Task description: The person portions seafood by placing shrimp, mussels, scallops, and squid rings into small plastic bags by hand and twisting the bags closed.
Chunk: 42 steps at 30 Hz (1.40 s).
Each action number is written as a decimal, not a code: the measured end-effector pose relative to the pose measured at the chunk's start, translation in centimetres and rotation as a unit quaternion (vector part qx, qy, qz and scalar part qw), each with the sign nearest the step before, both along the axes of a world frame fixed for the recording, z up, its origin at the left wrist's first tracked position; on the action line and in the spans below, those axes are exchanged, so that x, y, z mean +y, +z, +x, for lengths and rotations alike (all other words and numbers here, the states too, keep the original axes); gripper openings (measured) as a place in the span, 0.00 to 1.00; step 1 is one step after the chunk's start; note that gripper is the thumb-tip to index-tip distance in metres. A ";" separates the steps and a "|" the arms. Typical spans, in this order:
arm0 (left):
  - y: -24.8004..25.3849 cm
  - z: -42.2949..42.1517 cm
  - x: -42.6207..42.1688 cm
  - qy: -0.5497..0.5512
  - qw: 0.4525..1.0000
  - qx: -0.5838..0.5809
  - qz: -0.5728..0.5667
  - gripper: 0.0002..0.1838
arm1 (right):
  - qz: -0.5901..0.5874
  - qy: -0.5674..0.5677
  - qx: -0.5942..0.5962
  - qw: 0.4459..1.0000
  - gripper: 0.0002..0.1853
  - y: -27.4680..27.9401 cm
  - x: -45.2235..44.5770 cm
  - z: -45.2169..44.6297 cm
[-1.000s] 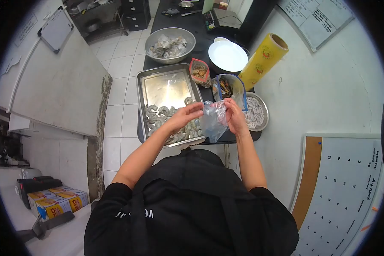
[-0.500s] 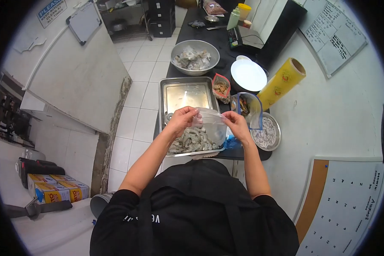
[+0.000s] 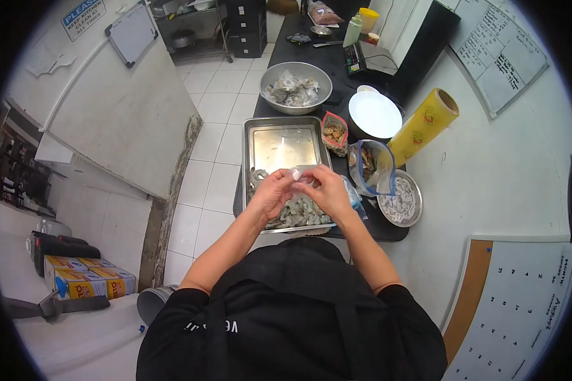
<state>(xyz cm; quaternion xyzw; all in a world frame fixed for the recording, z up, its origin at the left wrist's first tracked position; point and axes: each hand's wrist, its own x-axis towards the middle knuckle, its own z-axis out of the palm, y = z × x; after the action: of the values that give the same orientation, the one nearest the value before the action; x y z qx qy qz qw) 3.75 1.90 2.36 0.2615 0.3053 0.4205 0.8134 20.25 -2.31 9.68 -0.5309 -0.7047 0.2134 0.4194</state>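
My left hand point(image 3: 276, 192) and my right hand point(image 3: 325, 192) meet above the front of a metal tray point(image 3: 249, 147). Between their fingertips they pinch a clear plastic bag point(image 3: 295, 173), bunched small and mostly hidden by the fingers. Grey raw shrimp point(image 3: 300, 214) lie heaped in the near part of the tray, below my hands. Behind it stands a metal bowl point(image 3: 327, 79) with shrimp and clear plastic in it. A red-edged bag point(image 3: 334, 132) and a blue-edged zip bag point(image 3: 378, 168), both with food inside, are to the right of the tray.
A bowl of pale rings or shrimp point(image 3: 401, 202) sits at the table's right edge. Beyond the bags are a white lid or plate point(image 3: 375, 115), a yellow film roll point(image 3: 424, 126) and a black scale point(image 3: 375, 59). A wall closes the right side.
My hands have come together, the right one moving left toward the left one. The plastic bag, spread between them before, is now gathered at the fingertips.
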 end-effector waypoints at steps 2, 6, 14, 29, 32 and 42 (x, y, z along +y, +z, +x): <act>0.0 -0.3 -0.1 0.001 1.000 -0.001 0.001 0.06 | -0.014 0.012 0.042 0.999 0.08 -3.1 1.1 0.7; 2.8 -1.8 0.2 0.013 0.996 -0.051 -0.078 0.02 | -0.071 -0.050 0.088 0.992 0.07 -4.2 0.6 3.0; 1.8 -1.8 0.3 0.030 0.985 0.130 0.108 0.11 | -0.231 -0.015 0.027 0.973 0.20 -5.4 0.4 5.4; -0.6 -3.1 -1.0 0.222 0.681 0.527 0.459 0.17 | -0.063 0.025 0.158 0.985 0.07 -6.6 1.1 1.4; -1.0 -3.3 -2.4 0.231 0.680 0.560 0.412 0.12 | -0.056 0.052 0.206 0.976 0.08 -6.0 0.1 0.2; -3.2 -3.5 -1.8 0.202 0.978 -0.036 0.020 0.07 | -0.192 0.048 0.175 0.964 0.09 -12.6 1.7 0.8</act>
<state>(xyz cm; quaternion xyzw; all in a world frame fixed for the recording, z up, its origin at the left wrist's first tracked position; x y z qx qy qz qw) 0.27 0.11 -0.83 0.1949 0.3138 0.5914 0.7168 21.05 -0.58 -2.90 -0.5214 -0.5907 0.4543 0.4157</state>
